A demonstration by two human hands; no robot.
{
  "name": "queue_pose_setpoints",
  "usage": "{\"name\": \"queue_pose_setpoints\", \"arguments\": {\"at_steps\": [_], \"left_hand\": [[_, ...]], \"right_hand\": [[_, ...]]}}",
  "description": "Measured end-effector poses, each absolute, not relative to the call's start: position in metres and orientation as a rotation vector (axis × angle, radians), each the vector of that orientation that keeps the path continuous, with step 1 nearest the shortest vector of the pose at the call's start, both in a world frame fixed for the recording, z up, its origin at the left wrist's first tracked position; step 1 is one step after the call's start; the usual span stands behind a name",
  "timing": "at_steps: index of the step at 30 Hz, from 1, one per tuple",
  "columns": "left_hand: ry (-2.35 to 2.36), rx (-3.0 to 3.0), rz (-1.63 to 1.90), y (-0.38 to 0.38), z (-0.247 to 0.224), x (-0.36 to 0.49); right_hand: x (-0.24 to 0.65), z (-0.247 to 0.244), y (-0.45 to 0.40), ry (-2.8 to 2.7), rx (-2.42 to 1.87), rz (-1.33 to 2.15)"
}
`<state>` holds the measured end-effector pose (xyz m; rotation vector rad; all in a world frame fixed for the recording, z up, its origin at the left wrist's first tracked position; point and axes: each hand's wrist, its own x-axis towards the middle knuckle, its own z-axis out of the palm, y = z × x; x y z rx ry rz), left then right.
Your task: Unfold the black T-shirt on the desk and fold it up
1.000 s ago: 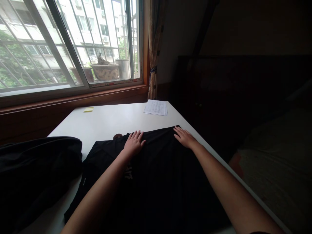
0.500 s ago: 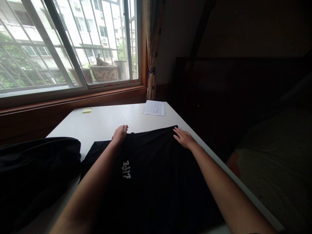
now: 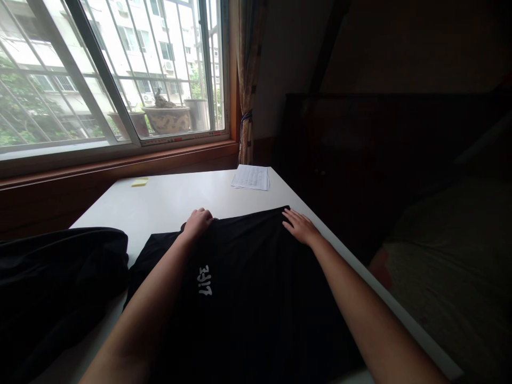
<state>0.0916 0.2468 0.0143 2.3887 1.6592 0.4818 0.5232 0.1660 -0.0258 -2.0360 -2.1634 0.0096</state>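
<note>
A black T-shirt (image 3: 256, 277) with white lettering lies spread across the white table (image 3: 176, 194). At the shirt's far edge, left of its middle, my left hand (image 3: 198, 221) has its fingers bent down over the cloth and appears to grip it; the fingertips are hidden. A small round pale edge shows just beside those fingers. My right hand (image 3: 300, 226) lies palm down on the shirt's far right corner, fingers stretched out and slightly spread.
A heap of black cloth (image 3: 60, 277) lies on the table at the left. Printed sheets (image 3: 250, 177) are at the far right corner, a yellow sticky-note pad (image 3: 140, 182) at the far left. Beyond stand a barred window (image 3: 120, 74) and a tied curtain (image 3: 246, 90).
My left hand has shifted slightly right along the shirt's far edge, and its fingers have bent down over the cloth. My right hand stays flat at the corner.
</note>
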Motion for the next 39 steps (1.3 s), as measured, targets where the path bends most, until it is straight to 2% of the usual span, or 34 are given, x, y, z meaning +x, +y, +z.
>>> {"name": "queue_pose_setpoints", "arguments": {"at_steps": [10, 25, 31, 39], "left_hand": [[1.95, 2.26, 0.54, 0.244, -0.003, 0.096], [2.073, 2.209, 0.512, 0.23, 0.003, 0.104], [2.068, 2.169, 0.507, 0.232, 0.006, 0.103], [2.08, 2.211, 0.508, 0.231, 0.002, 0.103]], "right_hand": [[0.525, -0.026, 0.165, -2.18, -2.01, -0.046], [0.5, -0.008, 0.159, -2.077, -2.058, -0.233], [0.43, 0.006, 0.169, -2.105, -1.906, -0.242], [0.285, -0.002, 0.191, -2.378, -1.463, 0.024]]}}
